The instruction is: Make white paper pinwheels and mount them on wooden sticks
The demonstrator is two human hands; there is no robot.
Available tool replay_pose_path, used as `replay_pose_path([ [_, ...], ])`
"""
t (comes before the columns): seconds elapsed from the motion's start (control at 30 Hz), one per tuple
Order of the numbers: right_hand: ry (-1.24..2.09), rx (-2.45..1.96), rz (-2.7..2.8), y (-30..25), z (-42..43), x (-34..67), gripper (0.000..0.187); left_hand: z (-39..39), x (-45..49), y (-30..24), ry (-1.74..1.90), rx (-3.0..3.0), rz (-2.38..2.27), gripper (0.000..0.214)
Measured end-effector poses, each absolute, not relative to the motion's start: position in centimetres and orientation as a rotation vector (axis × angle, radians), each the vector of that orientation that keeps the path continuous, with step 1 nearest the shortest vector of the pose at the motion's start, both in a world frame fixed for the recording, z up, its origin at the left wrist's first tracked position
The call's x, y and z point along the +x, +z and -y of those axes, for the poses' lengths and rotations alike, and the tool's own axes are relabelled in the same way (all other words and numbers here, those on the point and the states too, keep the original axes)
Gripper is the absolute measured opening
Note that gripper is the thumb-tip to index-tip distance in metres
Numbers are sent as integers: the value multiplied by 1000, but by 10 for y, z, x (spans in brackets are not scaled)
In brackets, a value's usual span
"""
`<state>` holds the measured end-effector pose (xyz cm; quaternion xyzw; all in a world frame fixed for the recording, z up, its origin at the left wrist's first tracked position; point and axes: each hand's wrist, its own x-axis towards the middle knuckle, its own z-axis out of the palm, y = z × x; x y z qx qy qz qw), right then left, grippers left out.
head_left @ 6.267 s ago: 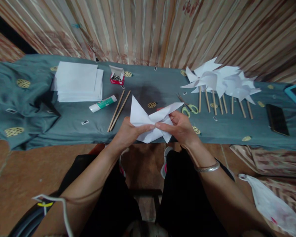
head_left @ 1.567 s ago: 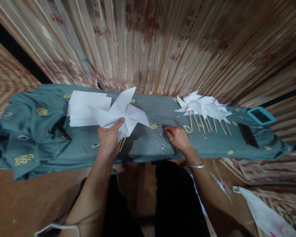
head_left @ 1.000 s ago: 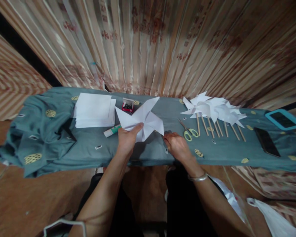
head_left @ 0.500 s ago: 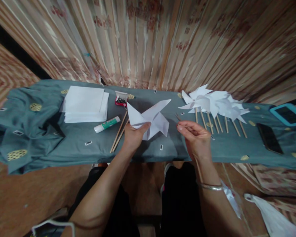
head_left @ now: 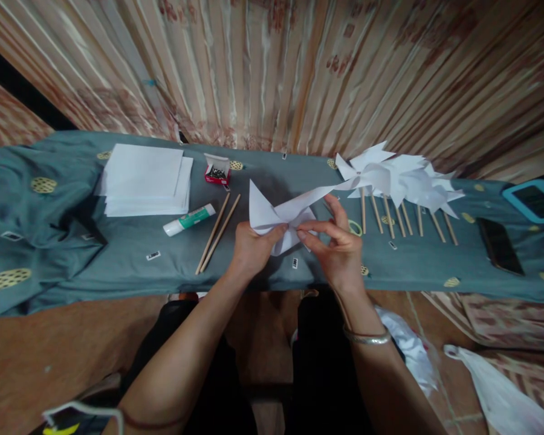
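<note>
A white paper pinwheel (head_left: 272, 219) with folded, pointed blades is held over the middle of the cloth. My left hand (head_left: 254, 246) grips it from the left, thumb pressed near its centre. My right hand (head_left: 335, 244) is at the pinwheel's centre, thumb and index finger pinched together, the other fingers raised. Whatever small thing sits in that pinch is too small to make out. Behind the right hand, a pale green ring (head_left: 355, 228) shows on the cloth. Left of the hands lie two wooden sticks (head_left: 218, 234) and a green and white glue stick (head_left: 189, 219).
A stack of white paper (head_left: 142, 181) lies at the left. An open red box (head_left: 216, 171) holds small dark pieces. Several finished pinwheels (head_left: 399, 175) on sticks lie at the right, near a black phone (head_left: 498, 244) and a blue-framed device (head_left: 535, 201). A curtain (head_left: 254, 72) hangs behind.
My right hand has moved left from beside the pinwheel to its centre, its fingertips now touching the paper. The pinwheel has tilted, one blade pointing right. The view has shifted slightly.
</note>
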<state>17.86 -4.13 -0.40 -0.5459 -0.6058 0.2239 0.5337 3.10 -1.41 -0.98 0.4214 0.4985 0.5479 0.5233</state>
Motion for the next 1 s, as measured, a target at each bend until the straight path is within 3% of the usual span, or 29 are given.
replay_pose_path([
  [0.27,784,-1280,1394,-21,34,176,6,15,27,-14,1273,994,-1144,19],
  [1.0,1027,-1231,1213,-22,33,173,14,17,26,-15,1263,1016,-1148,17],
])
